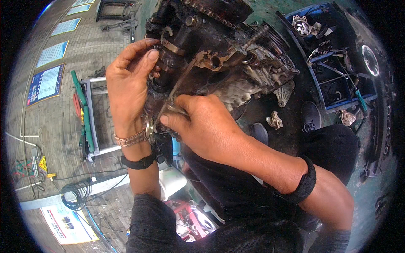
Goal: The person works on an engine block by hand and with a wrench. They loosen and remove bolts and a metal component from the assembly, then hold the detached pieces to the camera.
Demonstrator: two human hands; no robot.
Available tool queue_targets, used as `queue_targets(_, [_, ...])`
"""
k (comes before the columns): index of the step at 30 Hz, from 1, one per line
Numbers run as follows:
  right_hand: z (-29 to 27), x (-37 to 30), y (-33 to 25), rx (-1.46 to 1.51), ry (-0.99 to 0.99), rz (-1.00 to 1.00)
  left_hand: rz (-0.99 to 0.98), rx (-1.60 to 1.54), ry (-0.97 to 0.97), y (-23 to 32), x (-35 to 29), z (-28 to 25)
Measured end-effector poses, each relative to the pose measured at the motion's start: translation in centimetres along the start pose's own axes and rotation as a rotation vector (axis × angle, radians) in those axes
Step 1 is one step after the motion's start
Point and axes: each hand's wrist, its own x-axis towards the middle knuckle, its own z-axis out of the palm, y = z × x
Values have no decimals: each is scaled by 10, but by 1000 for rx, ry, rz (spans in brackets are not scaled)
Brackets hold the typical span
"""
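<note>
A greasy, dark engine block [190, 63] stands before me with its inside parts exposed, among them a shaft and a toothed ring [206, 16]. My left hand [130, 82] reaches to the block's left side, its fingers curled and the thumb close to the fingertips against the dark shaft parts. Whatever lies between those fingertips is too small or hidden to make out. Lower down, my right hand [206, 122] pinches a grey metal piece between thumb and bent forefinger at the block's near edge. The palm hides most of that piece, so its kind does not show.
At the right, a blue parts tray [322, 86] holds metal parts and tools, one with a green handle [361, 100]. Crumpled paper [274, 120] lies on the floor by my shoes [311, 116]. A metal frame [101, 122] stands left; a white bucket [172, 182] is below my left arm.
</note>
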Motion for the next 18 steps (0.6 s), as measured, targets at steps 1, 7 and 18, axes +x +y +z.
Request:
queue_targets(1, [1,0,0,-10,-1,-1,0,6,0,0,0,0])
queue_targets(7, [2,0,2,-24,10,-16,-29,-6,41,0,2,3])
queue_targets(18, [0,-1,0,-52,2,-37,-25,-45,72,-1,2,5])
